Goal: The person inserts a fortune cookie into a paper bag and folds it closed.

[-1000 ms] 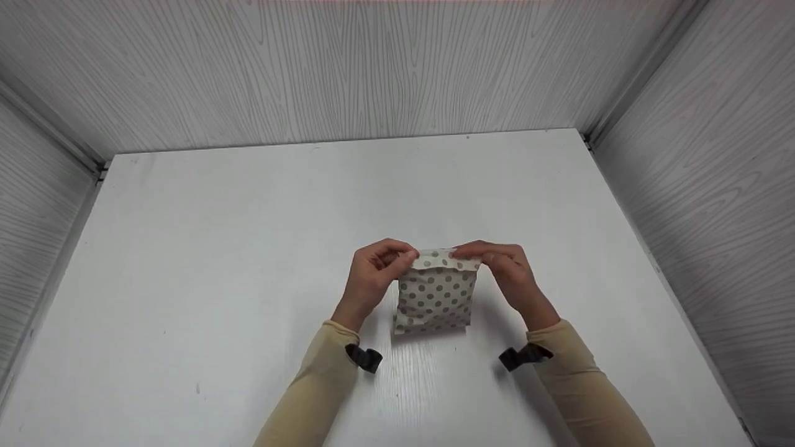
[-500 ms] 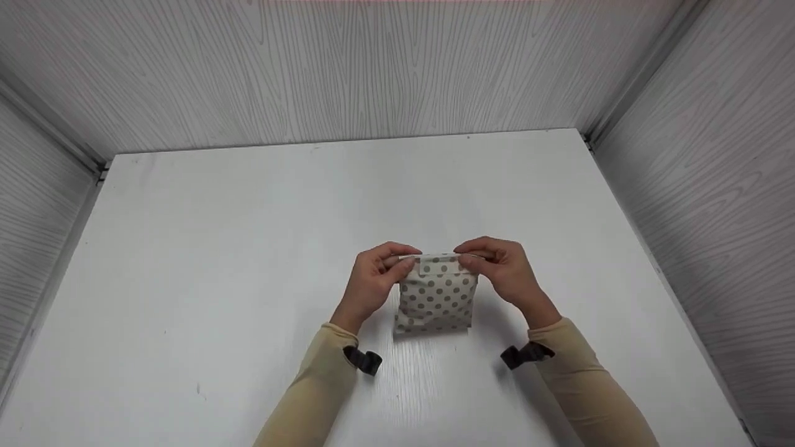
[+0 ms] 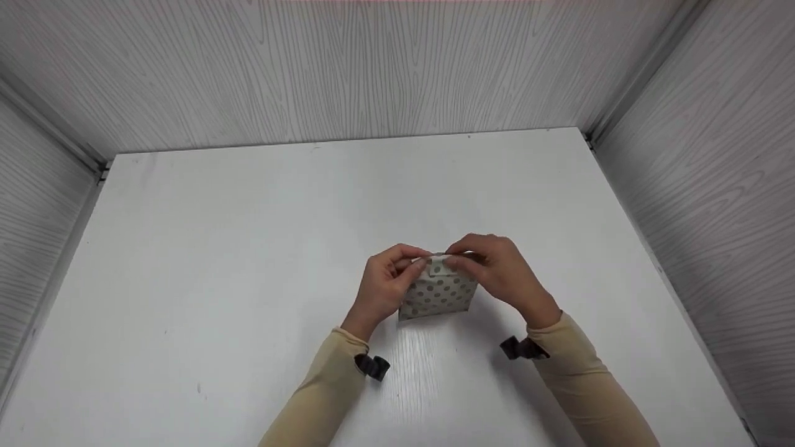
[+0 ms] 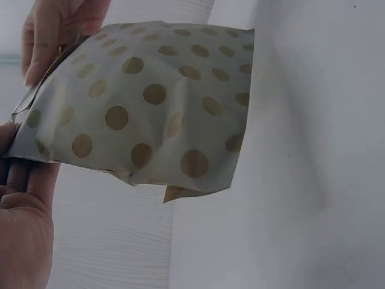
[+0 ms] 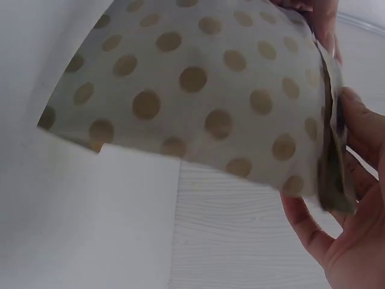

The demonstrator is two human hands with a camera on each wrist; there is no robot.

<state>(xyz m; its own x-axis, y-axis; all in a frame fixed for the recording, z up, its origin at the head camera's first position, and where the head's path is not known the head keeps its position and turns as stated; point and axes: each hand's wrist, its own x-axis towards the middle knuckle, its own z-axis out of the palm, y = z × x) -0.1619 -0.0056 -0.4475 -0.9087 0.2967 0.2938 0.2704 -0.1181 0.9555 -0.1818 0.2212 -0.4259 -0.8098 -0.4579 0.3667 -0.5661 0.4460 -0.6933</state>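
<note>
A small white paper bag [image 3: 441, 292] with tan polka dots is held up in front of the person, its top edge folded over into a narrow flap. My left hand [image 3: 386, 284] pinches the left end of that fold between thumb and fingers. At the fold's right part, my right hand [image 3: 497, 267] grips with thumb in front and fingers behind. In the left wrist view the bag [image 4: 150, 102] looks bulged, its bottom edge pointing away from the hands. The right wrist view shows the folded strip of the bag [image 5: 334, 138] between thumb and fingers. The contents are hidden.
A broad white table [image 3: 217, 261] lies under the hands. Wood-grain panels stand around it: a back wall [image 3: 348, 68], a left wall [image 3: 37, 205] and a right wall [image 3: 708, 186]. Dark straps [image 3: 372, 366] are on both wrists over tan sleeves.
The right hand first shifted its thumb onto the front of the folded flap. Since then both hands have come closer together along the top, and the bag's bottom has tilted up slightly.
</note>
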